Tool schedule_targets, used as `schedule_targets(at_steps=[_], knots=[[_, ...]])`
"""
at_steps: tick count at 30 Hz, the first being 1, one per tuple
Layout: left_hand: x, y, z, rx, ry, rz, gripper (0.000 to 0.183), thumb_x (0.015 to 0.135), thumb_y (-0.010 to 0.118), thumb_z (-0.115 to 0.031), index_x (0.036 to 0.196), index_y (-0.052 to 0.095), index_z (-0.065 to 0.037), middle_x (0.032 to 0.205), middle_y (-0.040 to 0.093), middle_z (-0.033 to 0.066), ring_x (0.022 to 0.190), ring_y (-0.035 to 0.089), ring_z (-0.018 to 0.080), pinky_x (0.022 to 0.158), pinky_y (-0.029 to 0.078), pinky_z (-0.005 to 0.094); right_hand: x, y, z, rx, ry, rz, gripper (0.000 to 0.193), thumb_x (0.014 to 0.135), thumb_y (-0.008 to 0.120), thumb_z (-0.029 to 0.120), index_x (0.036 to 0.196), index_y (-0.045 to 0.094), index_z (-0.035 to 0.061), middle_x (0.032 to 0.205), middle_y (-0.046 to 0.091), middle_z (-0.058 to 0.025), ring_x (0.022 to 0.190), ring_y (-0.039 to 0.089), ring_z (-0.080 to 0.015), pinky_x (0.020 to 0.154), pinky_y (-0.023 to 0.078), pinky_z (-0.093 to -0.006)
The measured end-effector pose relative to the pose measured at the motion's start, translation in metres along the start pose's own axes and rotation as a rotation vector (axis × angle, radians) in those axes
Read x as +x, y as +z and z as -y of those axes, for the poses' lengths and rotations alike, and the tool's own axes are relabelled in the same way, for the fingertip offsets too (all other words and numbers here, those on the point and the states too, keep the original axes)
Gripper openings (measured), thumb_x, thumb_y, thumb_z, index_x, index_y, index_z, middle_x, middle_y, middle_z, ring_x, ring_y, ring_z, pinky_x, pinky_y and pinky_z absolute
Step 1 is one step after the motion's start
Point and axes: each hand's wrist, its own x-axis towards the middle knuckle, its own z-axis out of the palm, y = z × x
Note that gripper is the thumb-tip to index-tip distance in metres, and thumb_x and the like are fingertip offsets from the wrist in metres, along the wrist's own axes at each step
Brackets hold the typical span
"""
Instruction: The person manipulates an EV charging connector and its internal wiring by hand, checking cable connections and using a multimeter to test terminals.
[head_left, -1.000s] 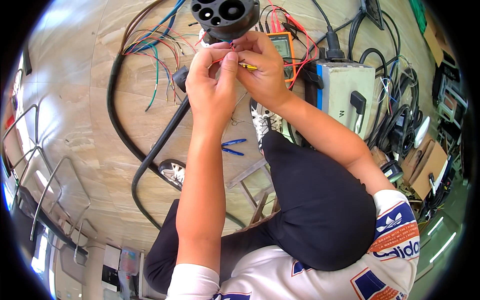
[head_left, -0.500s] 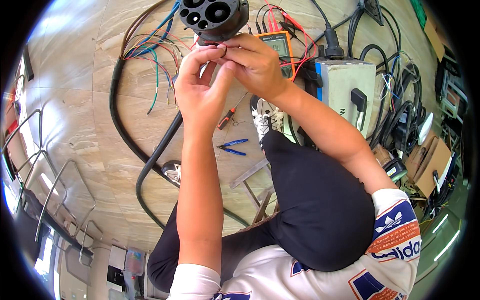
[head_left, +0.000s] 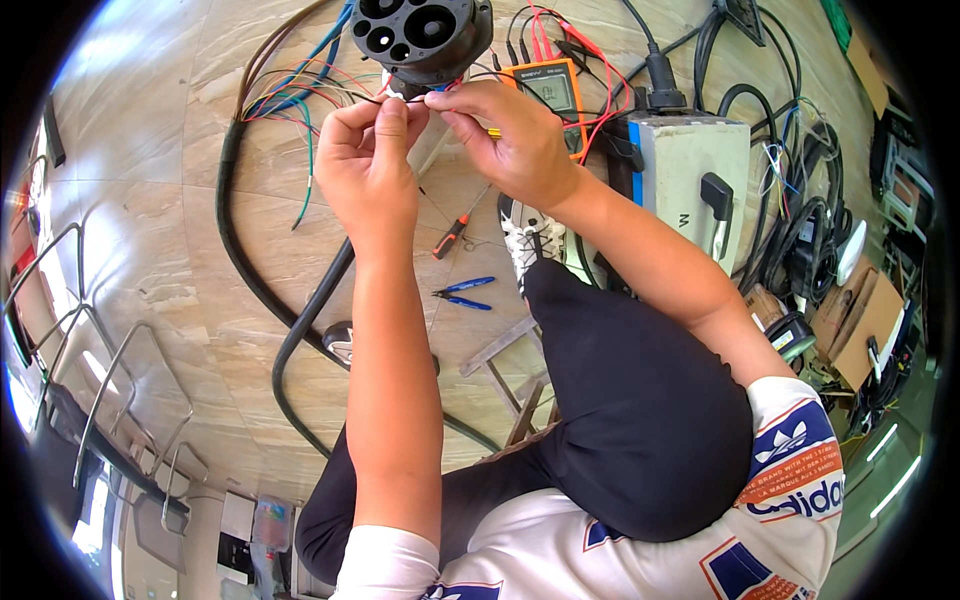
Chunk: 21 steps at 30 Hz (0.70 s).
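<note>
Left hand (head_left: 372,165): pinches a thin wire (head_left: 418,99)
Right hand (head_left: 522,142): narrow pinch, also on wire
Black connector (head_left: 462,52): just far of hands

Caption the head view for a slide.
Left hand and right hand pinch thin wiring beside a round black plug; pliers and a screwdriver on the floor.

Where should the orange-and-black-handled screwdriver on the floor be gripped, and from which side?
Likely by the thick handle of the orange-and-black screwdriver, from above and the left: its thin shaft slants away up-right, and a white-and-black shoe is on its right.
</note>
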Motion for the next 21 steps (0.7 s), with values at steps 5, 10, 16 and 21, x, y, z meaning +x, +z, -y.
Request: schedule_targets(at_steps=[5, 10, 16, 21], knots=[[0.001, 0.002, 0.001, -0.119, -0.07, -0.036, 0.011, 0.099, 0.062, -0.004, 0.097, 0.056, 0.006, 0.097, 0.066, 0.0159, 0.094, 0.071, 0.0274, 0.093, 0.061, 0.0435, -0.006, 0.004, 0.006, 0.115, 0.14, -0.073, 0.034, 0.084, 0.075, 0.0, 0.114, 0.06, 0.002, 0.095, 0.074, -0.0094, 0.087, 0.073, -0.023, 0.068, 0.059, -0.0316], [-0.003, 0.007, -0.005, -0.149, -0.114, -0.063, 0.011, 0.099, 0.062, -0.004, 0.097, 0.056, 0.005, 0.1, 0.067, 0.0183, 0.097, 0.071, 0.0298, 0.096, 0.06, 0.0434, -0.002, 0.0, 0.024, 0.349, 0.562, -0.099, 0.032, 0.087, 0.075, 0.004, 0.115, 0.059, -0.0005, 0.101, 0.075, -0.0097, 0.093, 0.074, -0.0219, 0.079, 0.059, -0.0288], [-0.012, 0.008, -0.002, -0.163, -0.094, -0.034, 0.012, 0.099, 0.062, -0.005, 0.098, 0.057, 0.005, 0.104, 0.068, 0.0214, 0.1, 0.071, 0.029, 0.095, 0.06, 0.0402, -0.004, -0.004, 0.026, 0.486, 0.597, -0.075, 0.016, 0.086, 0.076, 0.004, 0.1, 0.07, -0.002, 0.104, 0.073, -0.0166, 0.094, 0.072, -0.023, 0.085, 0.056, -0.0291], [-0.014, 0.006, 0.0, -0.092, -0.05, -0.019, 0.012, 0.096, 0.068, -0.007, 0.098, 0.063, 0.003, 0.095, 0.072, 0.0113, 0.09, 0.069, 0.0124, 0.08, 0.055, 0.0235, 0.001, -0.003, 0.027, 0.19, 0.275, -0.025, 0.012, 0.081, 0.078, 0.001, 0.093, 0.074, 0.0023, 0.108, 0.069, -0.0127, 0.09, 0.07, -0.0215, 0.079, 0.056, -0.0307]])
